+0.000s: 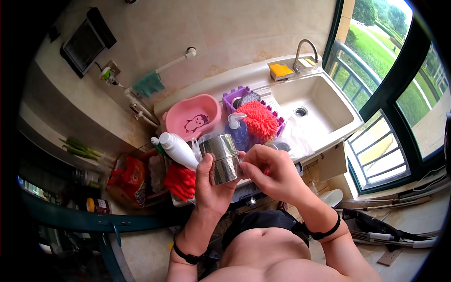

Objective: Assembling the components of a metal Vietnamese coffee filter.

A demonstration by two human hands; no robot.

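Note:
My left hand (211, 190) is wrapped round a shiny silver metal canister (221, 157), its thumb on the near left side. The canister has a raised ridge round its middle and is held tilted above the counter's front edge. At its right side my right hand (276, 170) is closed, thumb and fingertips pinched against the ridge. Just beyond the canister stand a blue pump bottle (238, 133) and a white bottle (177, 148). Red gloves or cloth (181, 182) lie to the left of my left hand.
A pink basin (176, 110) and a purple basket (230, 98) with a red chenille mitt (260, 118) sit on the counter. To the right is a white sink (324, 110) with a curved faucet (305, 43) and yellow sponge (281, 70). A red bag (128, 181) stands lower left.

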